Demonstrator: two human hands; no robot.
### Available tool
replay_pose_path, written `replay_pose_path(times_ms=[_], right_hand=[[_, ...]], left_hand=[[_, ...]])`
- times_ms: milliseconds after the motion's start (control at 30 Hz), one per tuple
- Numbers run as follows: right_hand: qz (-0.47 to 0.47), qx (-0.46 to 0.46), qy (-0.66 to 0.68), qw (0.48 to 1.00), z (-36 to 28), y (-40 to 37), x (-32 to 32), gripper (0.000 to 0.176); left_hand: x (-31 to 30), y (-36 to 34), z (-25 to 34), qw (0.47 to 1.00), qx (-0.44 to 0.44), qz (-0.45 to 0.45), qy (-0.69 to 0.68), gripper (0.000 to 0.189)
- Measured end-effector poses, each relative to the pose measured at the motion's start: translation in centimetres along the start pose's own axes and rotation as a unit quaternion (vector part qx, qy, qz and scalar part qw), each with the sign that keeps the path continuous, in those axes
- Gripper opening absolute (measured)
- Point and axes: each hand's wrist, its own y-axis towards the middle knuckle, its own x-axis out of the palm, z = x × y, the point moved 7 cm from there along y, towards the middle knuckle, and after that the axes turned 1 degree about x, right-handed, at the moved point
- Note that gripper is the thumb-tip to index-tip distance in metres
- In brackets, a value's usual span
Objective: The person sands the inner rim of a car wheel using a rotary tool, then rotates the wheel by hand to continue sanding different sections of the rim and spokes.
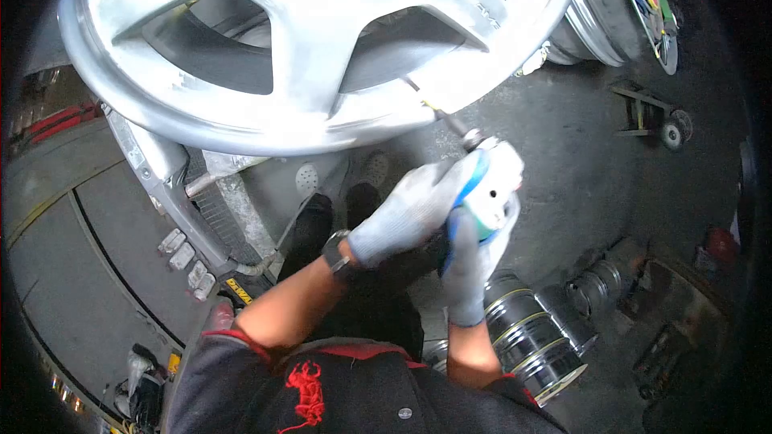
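Note:
A large silver alloy wheel (314,72) with broad spokes fills the top of the head view. Both gloved hands are around a white and blue-green handheld power tool (492,193) just below the wheel's lower right rim. My left hand (414,205), in a white and blue glove with a watch at the wrist, wraps the tool's upper left side. My right hand (473,265) grips its lower part. A thin shaft (450,122) runs from the tool up and left, its tip over the wheel near a spoke opening. Contact of the tip with the metal cannot be made out.
A metal stand (173,185) is under the wheel at the left. Stacked shiny rims (531,337) lie on the floor at lower right. A small wheeled metal frame (651,116) stands at the right. Another rim (595,20) is behind the wheel. Shoes (307,180) show below it.

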Motion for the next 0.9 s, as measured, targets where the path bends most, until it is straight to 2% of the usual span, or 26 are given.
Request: replay_pose_path(times_ms=[33,67,100,133,233,300,333,367,400,500,533,567,633,800,867,900], right_hand=[[0.020,-0.023,-0.045,0.999,-0.5,0.8,-0.8,0.083],[0.041,-0.067,-0.099,0.992,-0.7,1.6,-2.0,0.081],[0.061,-0.073,-0.106,0.990,-1.2,2.3,-2.5,0.082],[0.067,-0.083,-0.095,0.990,-1.4,2.9,-2.9,0.082],[0.069,-0.095,-0.093,0.989,-1.4,3.1,-3.2,0.083],[0.067,-0.095,-0.102,0.988,-0.7,2.6,-2.9,0.083],[0.065,-0.097,-0.094,0.989,-0.2,1.8,-2.4,0.084],[0.063,-0.100,-0.086,0.989,0.4,1.0,-1.9,0.084],[0.047,-0.102,-0.074,0.991,1.0,0.3,-1.3,0.086],[0.019,-0.062,0.006,0.998,1.7,-2.2,1.2,0.091],[-0.002,-0.061,-0.021,0.998,2.3,-2.9,1.6,0.098],[-0.001,-0.061,-0.019,0.998,2.4,-3.6,1.9,0.098],[-0.010,-0.016,-0.014,1.000,3.3,-4.7,2.7,0.102],[-0.024,0.028,0.045,0.998,3.4,-3.7,2.0,0.095],[0.026,-0.007,0.052,0.998,2.9,-1.8,-0.5,0.087],[0.040,-0.034,0.012,0.999,1.8,-0.9,-1.2,0.083]], left_hand=[[0.8,0.8,1.4,0.985,0.113,0.011,0.130,0.049],[1.6,2.2,1.4,0.985,0.115,0.013,0.128,0.049],[3.0,4.1,0.2,0.990,-0.029,-0.062,-0.126,0.045],[4.8,4.4,-0.5,0.904,-0.172,-0.131,-0.369,0.043],[4.4,5.2,0.0,0.921,-0.141,-0.154,-0.329,0.042],[4.6,3.7,-1.2,0.910,-0.167,-0.140,-0.353,0.042],[2.8,2.9,-0.2,0.968,-0.080,-0.102,-0.216,0.042],[1.1,2.3,1.0,0.996,0.012,-0.061,-0.071,0.041],[1.3,1.8,-0.1,0.955,-0.145,-0.098,-0.240,0.043],[-0.2,-1.5,-2.7,0.954,-0.200,-0.108,-0.195,0.046],[-0.8,-2.5,-2.6,0.955,-0.198,-0.100,-0.197,0.049],[-1.4,-3.3,-2.2,0.955,-0.198,-0.100,-0.195,0.049],[-2.7,-4.6,-1.7,0.941,-0.284,-0.080,-0.164,0.052],[-2.1,-4.0,-1.5,0.955,-0.272,-0.005,-0.119,0.059],[0.6,-0.8,-0.8,0.993,-0.058,-0.101,0.001,0.046],[1.4,0.4,0.0,0.991,-0.062,-0.106,-0.058,0.042]])
